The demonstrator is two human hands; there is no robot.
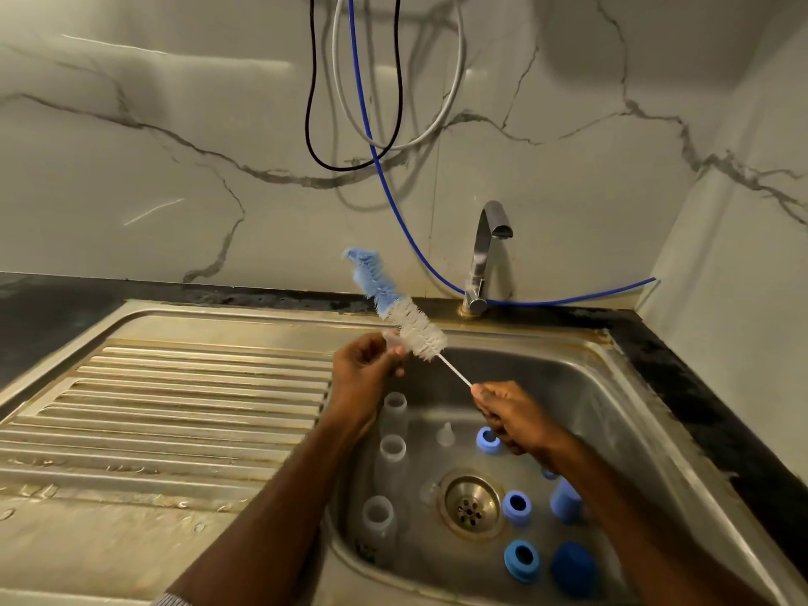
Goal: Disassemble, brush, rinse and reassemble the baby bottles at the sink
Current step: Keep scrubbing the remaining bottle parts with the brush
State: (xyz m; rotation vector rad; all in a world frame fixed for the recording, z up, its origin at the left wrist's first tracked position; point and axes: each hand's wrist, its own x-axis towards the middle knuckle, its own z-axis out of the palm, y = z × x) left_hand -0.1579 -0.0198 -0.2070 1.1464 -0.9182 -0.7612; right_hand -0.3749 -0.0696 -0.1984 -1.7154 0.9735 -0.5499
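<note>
Centre frame, above the basin: bottle brush held slanted, blue tip up toward the upper left, white bristles lower, wire stem running down to the right. Right hand curled round the lower end of that stem, gripping it. Left hand just left of the white bristles, fingers pinching a small clear teat pressed against the brush.

Down in the stainless sink, lower centre: three clear bottles standing open-mouthed in a row along the left wall, one behind another. Another clear teat upright on the basin floor, between the bottles and the right hand. Blue collar ring just beside it, partly tucked under the right hand. Two more blue rings, one right of the drain, one lower down. Blue cap at the lower right next to that ring, a paler blue cap above it, beside the right forearm.

Ribbed draining board filling the left of the frame. Chrome tap at the back, right of centre. Blue hose trailing down the marbled wall and off to the right along the dark bench; black and grey cables looped at the top centre.
</note>
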